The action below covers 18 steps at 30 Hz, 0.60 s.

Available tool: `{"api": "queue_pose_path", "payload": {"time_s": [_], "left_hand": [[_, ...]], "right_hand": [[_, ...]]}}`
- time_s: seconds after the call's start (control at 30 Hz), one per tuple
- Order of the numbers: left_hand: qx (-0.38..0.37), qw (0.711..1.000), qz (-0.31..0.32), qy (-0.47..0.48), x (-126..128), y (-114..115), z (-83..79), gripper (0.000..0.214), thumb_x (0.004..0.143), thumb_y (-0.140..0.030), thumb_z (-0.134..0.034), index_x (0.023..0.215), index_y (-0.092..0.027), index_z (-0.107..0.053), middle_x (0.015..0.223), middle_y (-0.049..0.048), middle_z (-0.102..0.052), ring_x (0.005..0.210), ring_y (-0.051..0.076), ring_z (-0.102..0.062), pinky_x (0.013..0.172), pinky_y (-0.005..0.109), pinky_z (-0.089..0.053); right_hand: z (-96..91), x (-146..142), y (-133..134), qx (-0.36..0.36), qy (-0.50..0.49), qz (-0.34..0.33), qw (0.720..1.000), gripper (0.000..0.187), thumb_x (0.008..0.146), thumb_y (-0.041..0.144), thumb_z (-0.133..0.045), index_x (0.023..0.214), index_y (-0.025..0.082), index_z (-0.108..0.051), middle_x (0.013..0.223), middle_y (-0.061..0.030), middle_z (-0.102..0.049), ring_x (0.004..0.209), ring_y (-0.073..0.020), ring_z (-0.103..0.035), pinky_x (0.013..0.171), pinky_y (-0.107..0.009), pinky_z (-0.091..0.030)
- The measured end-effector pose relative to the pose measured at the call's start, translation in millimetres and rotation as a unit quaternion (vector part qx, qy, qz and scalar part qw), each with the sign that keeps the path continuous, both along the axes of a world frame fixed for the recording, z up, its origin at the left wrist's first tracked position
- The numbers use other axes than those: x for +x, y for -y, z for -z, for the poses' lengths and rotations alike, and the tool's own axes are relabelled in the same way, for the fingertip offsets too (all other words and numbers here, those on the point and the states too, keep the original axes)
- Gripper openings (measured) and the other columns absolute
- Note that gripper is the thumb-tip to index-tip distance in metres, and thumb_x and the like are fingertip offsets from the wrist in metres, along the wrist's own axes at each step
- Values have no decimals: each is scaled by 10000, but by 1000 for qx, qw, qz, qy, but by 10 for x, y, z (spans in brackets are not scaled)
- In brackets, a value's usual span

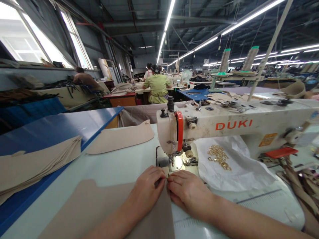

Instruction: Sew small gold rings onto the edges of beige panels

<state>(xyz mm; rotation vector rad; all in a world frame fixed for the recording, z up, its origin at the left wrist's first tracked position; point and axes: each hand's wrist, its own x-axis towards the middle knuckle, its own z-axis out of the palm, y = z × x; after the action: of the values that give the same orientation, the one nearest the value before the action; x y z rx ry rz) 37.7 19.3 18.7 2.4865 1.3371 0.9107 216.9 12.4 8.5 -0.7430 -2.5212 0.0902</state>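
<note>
A beige fabric piece [107,202] lies flat on the pale sewing table, in front of the sewing machine [171,132]. My left hand [149,186] rests over the piece, its thumb and fingers pinched at the far right corner. Close against it, my right hand [188,191] has its fingers closed at the same corner, where a small tab of material shows. Fingertips hide exactly how the material is folded there. Both hands are just short of the lit needle area and presser foot.
Gold-coloured metal rings [219,157] sit on a white cloth [236,179] right of the needle. Another cut piece [122,137] lies behind at left. Stacked beige pieces [45,162] rest on a blue table [97,121]. People work farther back; thread cones [224,61] stand beyond the machine.
</note>
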Motion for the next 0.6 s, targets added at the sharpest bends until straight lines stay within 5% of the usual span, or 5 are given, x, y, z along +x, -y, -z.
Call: {"api": "queue_pose_path", "payload": {"time_s": [0.6], "left_hand": [[44, 999, 9, 10, 9, -19, 36, 172, 781, -60, -527, 698, -191, -600, 756, 16, -660, 743, 161, -608, 693, 268, -502]], "right_hand": [[33, 17, 42, 22, 17, -15, 1000, 126, 908, 161, -515, 833, 139, -613, 862, -58, -668, 881, -170, -575, 845, -298, -465]]}}
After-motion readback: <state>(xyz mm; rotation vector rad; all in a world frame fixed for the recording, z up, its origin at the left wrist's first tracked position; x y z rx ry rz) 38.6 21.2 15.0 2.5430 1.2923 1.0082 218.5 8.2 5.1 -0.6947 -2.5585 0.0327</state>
